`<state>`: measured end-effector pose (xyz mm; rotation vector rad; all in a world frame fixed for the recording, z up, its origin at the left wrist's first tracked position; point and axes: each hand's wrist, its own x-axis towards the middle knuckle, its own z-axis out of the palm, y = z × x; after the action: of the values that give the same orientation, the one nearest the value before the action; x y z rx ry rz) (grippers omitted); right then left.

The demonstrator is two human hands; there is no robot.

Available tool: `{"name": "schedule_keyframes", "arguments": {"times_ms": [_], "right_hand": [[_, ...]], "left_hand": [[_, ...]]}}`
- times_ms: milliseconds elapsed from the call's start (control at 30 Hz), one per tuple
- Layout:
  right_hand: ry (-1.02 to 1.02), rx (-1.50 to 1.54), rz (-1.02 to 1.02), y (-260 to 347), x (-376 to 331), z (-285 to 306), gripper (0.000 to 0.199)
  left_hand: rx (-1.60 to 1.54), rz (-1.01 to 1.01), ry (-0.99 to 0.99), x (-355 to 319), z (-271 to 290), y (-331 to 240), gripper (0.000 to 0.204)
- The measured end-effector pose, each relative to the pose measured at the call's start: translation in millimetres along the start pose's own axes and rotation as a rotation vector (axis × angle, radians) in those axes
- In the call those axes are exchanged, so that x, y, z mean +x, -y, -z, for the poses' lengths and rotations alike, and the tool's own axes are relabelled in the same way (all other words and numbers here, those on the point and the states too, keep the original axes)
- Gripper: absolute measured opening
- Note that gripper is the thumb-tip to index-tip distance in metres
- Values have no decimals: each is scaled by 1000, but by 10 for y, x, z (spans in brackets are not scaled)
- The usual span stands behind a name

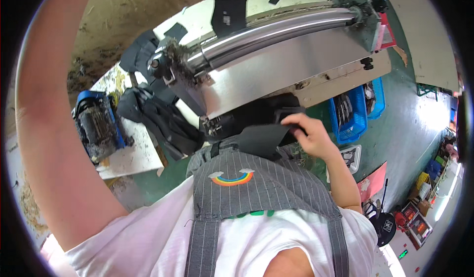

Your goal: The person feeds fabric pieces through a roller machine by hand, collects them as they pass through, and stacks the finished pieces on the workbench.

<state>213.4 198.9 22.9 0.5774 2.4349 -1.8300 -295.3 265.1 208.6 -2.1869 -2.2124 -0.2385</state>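
Observation:
My right hand [314, 138] is closed, its thumb and fingers pinching the edge of a flat black fabric piece [265, 140] just in front of my striped grey apron [266, 178]. More black fabric [256, 113] lies beyond it, under the near edge of a machine with a steel plate [291, 62] and a long shiny roller [281, 29]. A black strip [229, 15] hangs over the roller's far side. My left arm [54, 104] reaches up past the top left edge of the picture, so that hand is out of sight.
Dark fabric pieces [163, 121] are heaped left of the machine. A dusty blue-framed motor [96, 126] sits farther left on a white board. On the right stand blue baskets [353, 121] with dark pieces inside, a white tub [351, 158] and a pink sheet [373, 182].

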Motion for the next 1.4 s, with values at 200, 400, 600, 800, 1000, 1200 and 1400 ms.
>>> {"name": "schedule_keyframes", "arguments": {"times_ms": [200, 400, 600, 800, 1000, 1200, 1400], "right_hand": [[-327, 595, -187, -306, 138, 80, 32], [-289, 830, -326, -260, 222, 253, 33], [-366, 526, -195, -188, 760, 242, 25], [-286, -543, 386, -945, 501, -848, 18], [91, -708, 389, -1567, 1007, -1522, 19], [-4, -422, 483, -1041, 840, -1133, 21], [-342, 154, -80, -312, 71, -86, 31]], "left_hand": [[-12, 378, 20, 30, -461, -122, 25], [-149, -21, 208, -429, -1775, -141, 41], [-649, 225, 729, -370, -2348, -1093, 54], [-755, 340, 671, -247, -1953, -834, 60], [-787, 275, 374, -137, -1174, -793, 37], [-318, -13, -41, -61, -449, -656, 35], [-97, 296, 138, -94, -218, -677, 28]]}}
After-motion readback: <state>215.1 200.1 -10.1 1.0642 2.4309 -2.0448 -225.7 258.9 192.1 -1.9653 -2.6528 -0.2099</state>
